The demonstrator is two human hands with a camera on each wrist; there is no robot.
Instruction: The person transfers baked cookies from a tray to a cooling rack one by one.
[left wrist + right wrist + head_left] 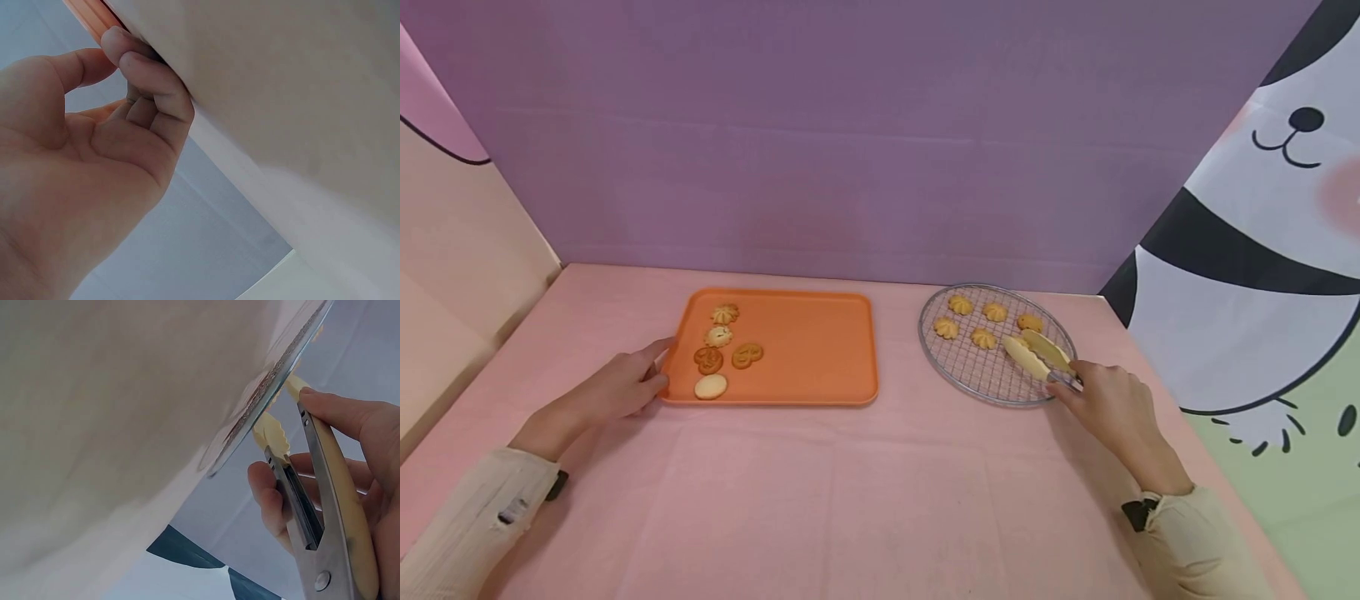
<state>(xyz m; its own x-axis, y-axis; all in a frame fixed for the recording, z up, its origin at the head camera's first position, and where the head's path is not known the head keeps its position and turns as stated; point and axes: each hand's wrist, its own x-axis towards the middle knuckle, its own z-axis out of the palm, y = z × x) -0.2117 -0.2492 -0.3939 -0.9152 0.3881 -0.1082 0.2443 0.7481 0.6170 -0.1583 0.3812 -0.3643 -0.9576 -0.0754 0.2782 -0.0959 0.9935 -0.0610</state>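
An orange tray [820, 350] lies on the pink table and carries several cookies [721, 350] near its left end. My left hand [625, 385] touches the tray's left edge; in the left wrist view its fingertips [134, 59] press the orange rim [94, 15]. To the right sits a round wire rack [981, 375] with several swirl cookies [983, 323]. My right hand [1108, 404] grips yellow-tipped metal tongs [1036, 354] whose tips lie over the rack. In the right wrist view the tongs [325, 500] stand slightly apart beside the rack's edge [269, 394], holding nothing that I can see.
A purple backdrop closes off the far side of the table. A panda-print panel [1262, 250] stands at the right, a beige and pink panel at the left. A pink cloth [865, 500] covers the table in front of the tray and the rack.
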